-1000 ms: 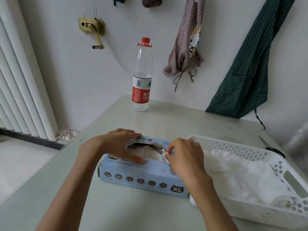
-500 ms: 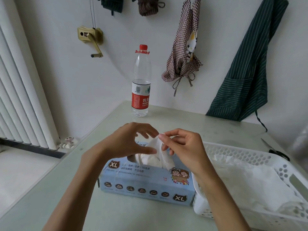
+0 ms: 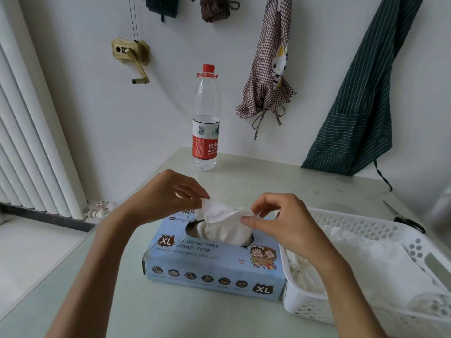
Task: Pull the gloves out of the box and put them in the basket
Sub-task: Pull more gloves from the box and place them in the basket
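Observation:
A light blue glove box [image 3: 212, 267] marked XL lies on the table in front of me, its oval top opening facing up. A white glove [image 3: 223, 224] sticks up out of that opening. My left hand [image 3: 168, 196] pinches its upper left edge and my right hand [image 3: 280, 223] pinches its right edge, stretching it between them just above the box. The lower part of the glove is still inside the opening. A white perforated basket [image 3: 415, 242] stands against the box's right side and holds several white gloves [image 3: 366, 267].
A clear water bottle [image 3: 206, 118] with a red label stands behind the box near the wall. Scissors [image 3: 405, 219] lie at the table's far right edge. Aprons hang on the wall and a radiator [image 3: 31, 132] stands to the left.
Both hands rose from the box top, pulling a white glove up out of the opening, then moved apart and spread it. The view has shifted closer to the table.

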{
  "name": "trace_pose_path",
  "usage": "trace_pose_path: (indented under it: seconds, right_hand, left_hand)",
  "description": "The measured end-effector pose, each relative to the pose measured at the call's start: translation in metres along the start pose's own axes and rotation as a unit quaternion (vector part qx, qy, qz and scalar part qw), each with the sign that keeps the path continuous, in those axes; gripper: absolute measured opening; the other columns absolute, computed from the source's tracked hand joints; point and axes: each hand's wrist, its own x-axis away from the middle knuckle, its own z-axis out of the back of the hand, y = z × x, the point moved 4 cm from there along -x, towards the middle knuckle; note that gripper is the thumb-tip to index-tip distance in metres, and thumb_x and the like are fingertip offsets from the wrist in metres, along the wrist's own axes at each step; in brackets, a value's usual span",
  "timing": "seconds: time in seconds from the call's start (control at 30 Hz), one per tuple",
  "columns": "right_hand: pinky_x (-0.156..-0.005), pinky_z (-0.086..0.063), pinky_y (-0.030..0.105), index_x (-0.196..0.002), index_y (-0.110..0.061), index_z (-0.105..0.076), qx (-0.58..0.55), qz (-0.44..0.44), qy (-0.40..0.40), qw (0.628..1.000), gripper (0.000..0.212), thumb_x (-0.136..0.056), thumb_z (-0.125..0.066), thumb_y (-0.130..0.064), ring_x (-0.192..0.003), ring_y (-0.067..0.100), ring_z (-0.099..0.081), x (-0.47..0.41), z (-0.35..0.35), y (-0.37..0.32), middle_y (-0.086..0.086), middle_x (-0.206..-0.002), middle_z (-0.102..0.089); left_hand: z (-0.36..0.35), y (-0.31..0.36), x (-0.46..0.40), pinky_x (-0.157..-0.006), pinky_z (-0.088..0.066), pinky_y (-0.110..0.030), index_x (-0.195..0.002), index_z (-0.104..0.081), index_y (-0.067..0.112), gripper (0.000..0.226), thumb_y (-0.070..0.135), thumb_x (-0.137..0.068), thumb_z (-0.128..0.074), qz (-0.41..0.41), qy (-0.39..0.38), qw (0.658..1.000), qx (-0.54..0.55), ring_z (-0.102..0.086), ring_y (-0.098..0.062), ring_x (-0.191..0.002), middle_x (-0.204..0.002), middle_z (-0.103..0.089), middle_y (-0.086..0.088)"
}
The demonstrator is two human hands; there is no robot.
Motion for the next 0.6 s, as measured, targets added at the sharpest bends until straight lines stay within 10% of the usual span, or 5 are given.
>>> trace_pose_path:
  seconds: [0.23,0.43,0.6]
  right_hand:
    - [-0.073,-0.044,0.012,-0.116,-0.044,-0.052,0.043,0.026,-0.109,0.993,0.058,-0.067,-0.082,-0.040,-0.091,-0.004,-0.054,0.010,-0.010,-0.011,-0.021,-0.100,-0.057]
    - [-0.066,-0.045,0.006,-0.089,-0.029,-0.068,-0.063,0.061,0.090,0.992,0.010,-0.086,-0.068,-0.020,-0.079,-0.010,-0.061,0.002,0.003,-0.015,-0.021,-0.081,-0.068]
    - [-0.065,-0.046,0.009,-0.090,-0.022,-0.070,-0.177,0.051,0.014,0.983,0.011,-0.087,-0.065,-0.013,-0.078,-0.005,-0.065,0.002,0.008,-0.019,-0.015,-0.084,-0.072]
  left_hand:
    - [-0.006,0.016,-0.002,-0.069,-0.049,-0.009,-0.084,-0.075,0.023,0.006,0.023,-0.079,-0.070,-0.020,0.004,0.999,0.042,-0.068,-0.002,-0.077,-0.081,-0.074,0.013]
    - [-0.007,0.016,-0.004,-0.070,-0.048,-0.009,-0.089,-0.075,0.023,0.023,0.039,-0.074,-0.070,-0.015,0.036,0.999,0.019,-0.065,0.002,-0.076,-0.079,-0.072,0.014]
    - [-0.027,0.014,-0.008,-0.086,-0.043,-0.012,-0.113,-0.058,0.040,0.047,0.055,-0.069,-0.065,-0.021,-0.059,0.998,-0.018,-0.053,0.011,-0.105,-0.111,-0.058,0.030]
